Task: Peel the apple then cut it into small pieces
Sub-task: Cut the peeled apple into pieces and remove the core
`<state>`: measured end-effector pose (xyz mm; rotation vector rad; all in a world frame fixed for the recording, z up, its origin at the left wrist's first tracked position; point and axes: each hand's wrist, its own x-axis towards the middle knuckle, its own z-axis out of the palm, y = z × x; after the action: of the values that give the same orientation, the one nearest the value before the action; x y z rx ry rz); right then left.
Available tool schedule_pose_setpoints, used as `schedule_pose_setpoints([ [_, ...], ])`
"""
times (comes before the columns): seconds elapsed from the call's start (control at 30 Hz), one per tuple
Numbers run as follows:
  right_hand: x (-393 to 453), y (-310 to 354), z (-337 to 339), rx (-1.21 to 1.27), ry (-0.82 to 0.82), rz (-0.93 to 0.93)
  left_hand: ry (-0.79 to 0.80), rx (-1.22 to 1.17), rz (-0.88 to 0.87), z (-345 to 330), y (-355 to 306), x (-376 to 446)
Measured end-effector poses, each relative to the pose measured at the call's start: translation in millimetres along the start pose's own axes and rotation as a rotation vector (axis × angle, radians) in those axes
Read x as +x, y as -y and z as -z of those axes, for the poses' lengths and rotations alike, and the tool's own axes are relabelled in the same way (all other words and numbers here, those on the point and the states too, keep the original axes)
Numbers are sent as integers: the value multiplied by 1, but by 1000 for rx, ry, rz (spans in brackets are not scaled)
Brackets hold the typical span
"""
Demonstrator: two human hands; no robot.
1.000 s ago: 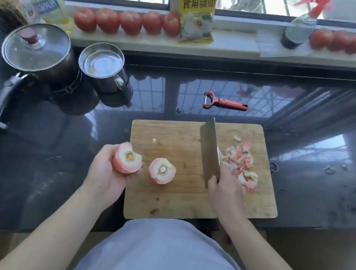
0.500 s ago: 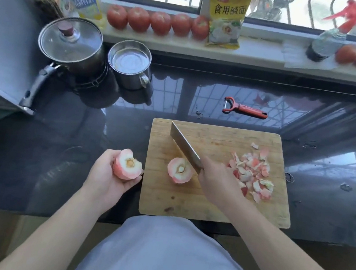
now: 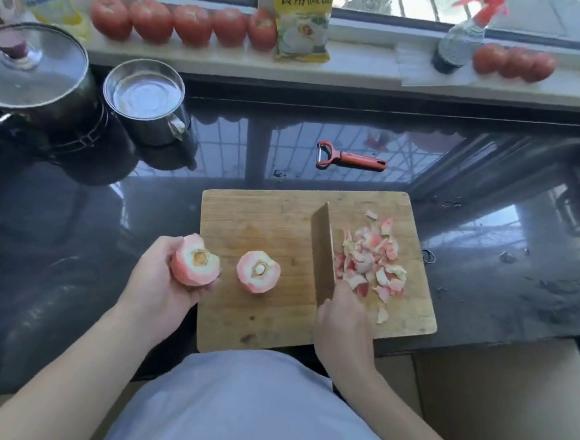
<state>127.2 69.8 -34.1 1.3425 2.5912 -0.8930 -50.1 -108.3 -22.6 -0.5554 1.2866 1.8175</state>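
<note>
The peeled apple is in two halves. My left hand [image 3: 161, 276] holds one half [image 3: 196, 261] cut side up, just off the left edge of the wooden cutting board [image 3: 273, 225]. The other apple half [image 3: 257, 271] lies cut side up on the board. My right hand [image 3: 341, 320] grips the cleaver [image 3: 322, 250], whose blade stands on edge between that half and a pile of pink peel scraps [image 3: 372, 261] on the board's right side.
A red peeler [image 3: 349, 159] lies on the dark counter behind the board. At the left stand a lidded pot [image 3: 26, 71] and a steel mug [image 3: 143, 98]. Tomatoes [image 3: 182, 22], a yellow packet [image 3: 304, 13] and a spray bottle [image 3: 458, 46] line the windowsill.
The cleaver swung from over the board's apple half back to the right, beside the peel pile, blade standing on edge. My left hand still holds its half.
</note>
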Motion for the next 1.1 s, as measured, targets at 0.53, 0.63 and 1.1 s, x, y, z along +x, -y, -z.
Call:
schedule_pose_setpoints([
  [0.53, 49, -64, 77, 63, 114, -34, 61, -250, 73, -107, 63, -32],
  [0.63, 60, -62, 97, 134, 30, 8, 26, -271, 63, -128, 82, -24],
  [1.1, 51, -74, 91, -56, 228, 217, -313, 325, -62, -124, 158, 15],
])
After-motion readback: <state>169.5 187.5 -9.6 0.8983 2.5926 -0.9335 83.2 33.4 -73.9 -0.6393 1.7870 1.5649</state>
